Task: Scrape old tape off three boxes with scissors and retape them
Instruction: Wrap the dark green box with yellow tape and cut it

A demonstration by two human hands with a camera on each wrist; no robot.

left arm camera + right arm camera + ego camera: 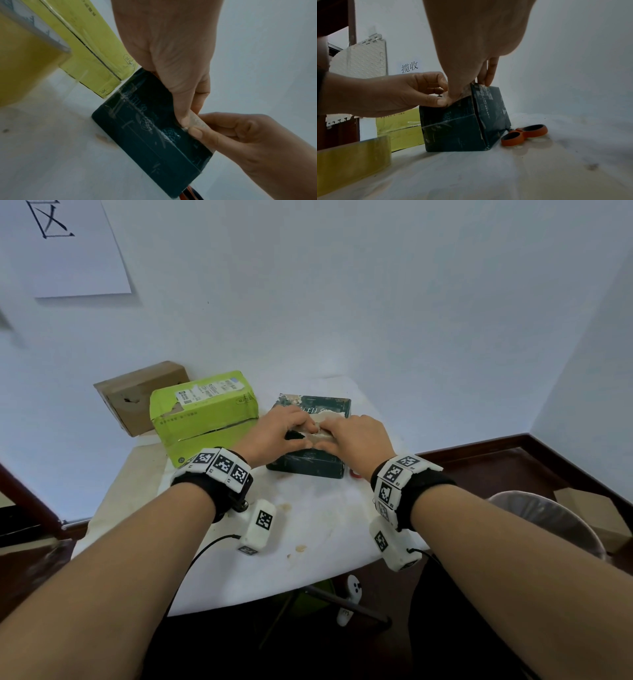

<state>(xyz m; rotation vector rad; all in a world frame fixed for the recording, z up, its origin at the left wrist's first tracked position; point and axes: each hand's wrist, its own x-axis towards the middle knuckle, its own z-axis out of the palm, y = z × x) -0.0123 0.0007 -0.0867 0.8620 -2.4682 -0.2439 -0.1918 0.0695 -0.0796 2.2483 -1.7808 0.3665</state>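
On the dark box [310, 463]: tape strip [197, 120] pinched by both hands.
Left hand [277, 434], right hand [356, 440]; best pressed flat outward, avoiding wrinkles.

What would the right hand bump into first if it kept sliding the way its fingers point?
Most likely the left hand: the right hand points leftward across the dark green box, and their fingertips already nearly meet on top. Depth is uncertain.

Three boxes [310, 436] in a row on the table [308, 529]; scissors [524, 134] right, perhaps touching.
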